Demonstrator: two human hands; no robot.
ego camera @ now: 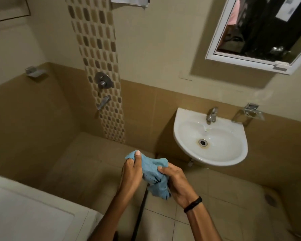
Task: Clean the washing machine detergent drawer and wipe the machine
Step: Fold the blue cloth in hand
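Two arms show in the picture, the left arm [111,214] and the right arm [204,226]. Both are bare all the way down to the hands. The left hand [130,173] is bare at the wrist too. The right hand [175,181] has a thin black band [192,204] around its wrist. The band is plain, smooth and snug.

Beige tiled walls [160,49], white basin [236,153]
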